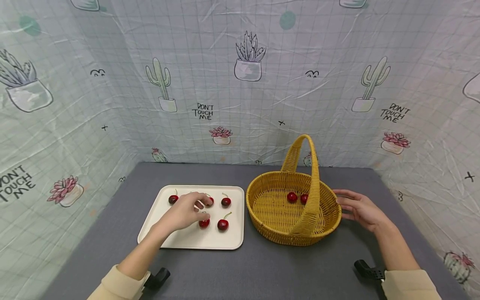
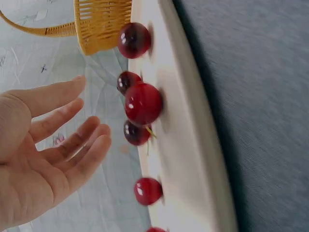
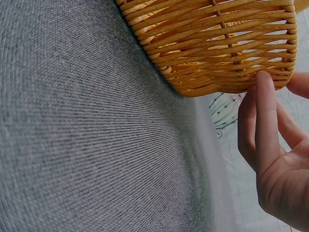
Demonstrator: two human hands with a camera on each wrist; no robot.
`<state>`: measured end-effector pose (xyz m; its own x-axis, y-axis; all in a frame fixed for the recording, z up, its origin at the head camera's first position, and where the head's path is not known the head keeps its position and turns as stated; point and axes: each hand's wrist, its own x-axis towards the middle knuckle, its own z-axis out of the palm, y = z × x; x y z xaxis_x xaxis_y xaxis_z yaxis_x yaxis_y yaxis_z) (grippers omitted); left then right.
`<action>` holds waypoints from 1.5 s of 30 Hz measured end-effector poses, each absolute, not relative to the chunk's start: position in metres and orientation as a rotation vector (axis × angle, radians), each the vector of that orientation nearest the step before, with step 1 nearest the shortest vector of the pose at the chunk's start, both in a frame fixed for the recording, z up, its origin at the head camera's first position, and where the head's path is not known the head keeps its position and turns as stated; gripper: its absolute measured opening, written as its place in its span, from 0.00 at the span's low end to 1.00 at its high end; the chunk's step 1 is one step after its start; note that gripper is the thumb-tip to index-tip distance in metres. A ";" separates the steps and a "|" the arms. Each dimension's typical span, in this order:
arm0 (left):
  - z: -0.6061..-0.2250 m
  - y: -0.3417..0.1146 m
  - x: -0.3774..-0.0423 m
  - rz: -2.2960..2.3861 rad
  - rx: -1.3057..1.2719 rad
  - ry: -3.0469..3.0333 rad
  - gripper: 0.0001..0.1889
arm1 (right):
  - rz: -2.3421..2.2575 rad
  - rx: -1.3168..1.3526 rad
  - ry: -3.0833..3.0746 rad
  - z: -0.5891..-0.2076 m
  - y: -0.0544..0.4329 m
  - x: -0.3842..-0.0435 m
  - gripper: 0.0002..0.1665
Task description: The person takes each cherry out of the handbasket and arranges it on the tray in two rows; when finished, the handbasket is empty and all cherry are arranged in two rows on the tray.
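My left hand (image 1: pixel 184 211) hovers over a cream tray (image 1: pixel 187 243), its fingers loosely bent and nothing held. Close under its fingertips are a red cherry (image 1: pixel 204 223) and, behind it, another cherry (image 1: pixel 209 202). In the left wrist view a gap shows between the fingers and the nearest cherry (image 2: pixel 143 104). My right hand (image 1: pixel 363 210) is at the right side of a yellow woven basket (image 1: pixel 262 225). One extended finger (image 3: pixel 266 116) touches the basket's outer wall in the right wrist view, and another is by the rim. Two cherries (image 1: pixel 292 197) lie inside the basket.
More stemmed cherries sit on the tray, among them a dark one (image 1: pixel 173 199) at the back left and one (image 1: pixel 223 225) at the right. The basket's tall handle (image 1: pixel 314 187) arches over it. A printed cloth (image 1: pixel 225 96) stands behind the grey table (image 1: pixel 240 275).
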<state>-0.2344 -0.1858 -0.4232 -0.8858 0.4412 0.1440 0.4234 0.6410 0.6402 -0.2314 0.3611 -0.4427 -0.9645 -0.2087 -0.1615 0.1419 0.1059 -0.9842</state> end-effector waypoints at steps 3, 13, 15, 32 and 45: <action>-0.420 -0.177 -0.238 1.095 0.794 2.812 0.13 | -1.934 -0.062 2.130 -0.443 0.361 -0.231 0.30; -0.412 -0.140 -0.251 1.347 0.921 2.591 0.08 | -1.920 -0.075 2.145 -0.443 0.361 -0.231 0.32; -0.413 -0.132 -0.253 1.391 0.954 2.543 0.09 | -1.921 -0.076 2.142 -0.443 0.362 -0.232 0.33; -0.413 -0.079 -0.268 1.429 1.107 2.472 0.10 | -1.922 -0.076 2.144 -0.445 0.363 -0.232 0.32; -0.399 -0.034 -0.281 1.250 1.186 2.448 0.11 | -1.956 -0.081 2.097 -0.445 0.364 -0.232 0.29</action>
